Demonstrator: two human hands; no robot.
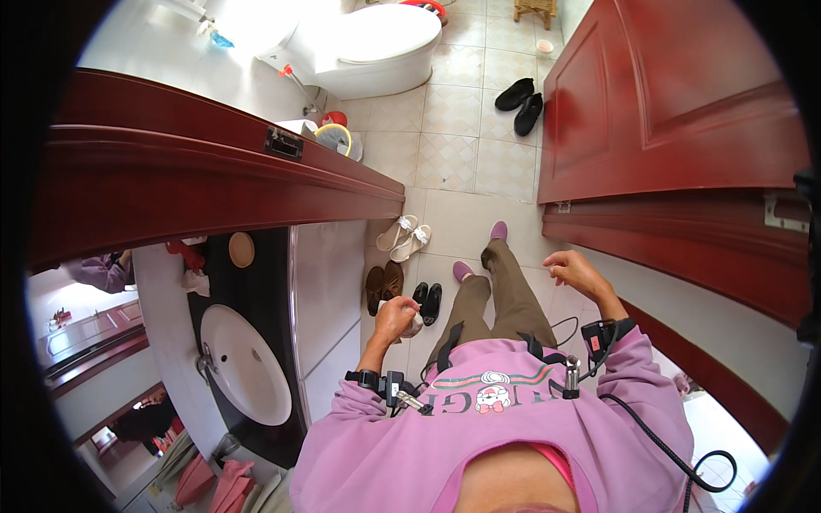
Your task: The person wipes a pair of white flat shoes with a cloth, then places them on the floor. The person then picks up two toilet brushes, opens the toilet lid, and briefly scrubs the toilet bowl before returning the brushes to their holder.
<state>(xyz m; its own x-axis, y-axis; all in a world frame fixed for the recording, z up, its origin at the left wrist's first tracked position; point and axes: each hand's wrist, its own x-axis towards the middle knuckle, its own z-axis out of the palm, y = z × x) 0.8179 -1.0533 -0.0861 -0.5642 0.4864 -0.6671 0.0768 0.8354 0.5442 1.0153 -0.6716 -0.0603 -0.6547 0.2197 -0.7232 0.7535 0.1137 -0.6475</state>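
My left hand (392, 319) is closed around a crumpled white cloth or tissue (412, 328), which hangs out below the fingers. It is held out in front of my left thigh, above several shoes on the tiled floor. My right hand (571, 270) hangs in the air in front of my right side, fingers loosely curled and slightly apart, with nothing seen in it. Beside it are the red-brown door frame and the opened wooden door (693, 109). Each wrist wears a strap with a small black device, and a cable runs from the right one.
Ahead lies a bathroom with a white toilet (385, 45), a yellow-rimmed bin (333, 138) and black shoes (521, 106). White sandals (405, 238), brown shoes (385, 285) and small black shoes (428, 302) line the left. A washbasin (247, 369) sits in a black counter (221, 269).
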